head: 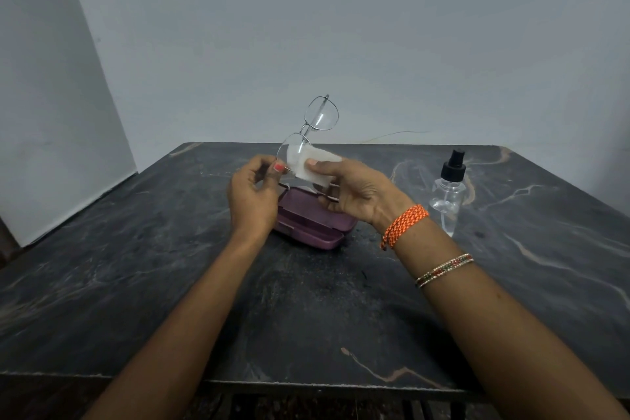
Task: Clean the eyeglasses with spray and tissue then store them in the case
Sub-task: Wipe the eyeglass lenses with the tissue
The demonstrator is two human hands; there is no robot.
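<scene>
While both hands (254, 194) (354, 189) grip them, seemingly through tissue (308, 164), eyeglasses (312, 133) point up-right.

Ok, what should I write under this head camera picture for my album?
Left hand pinches thin metal-framed eyeglasses while right hand wipes one lens with white tissue, above open purple case.

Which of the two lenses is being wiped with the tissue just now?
The lower lens of the thin metal-framed eyeglasses, nearest the hands. The white tissue held by the right hand covers it; the upper lens stands bare against the wall.
</scene>
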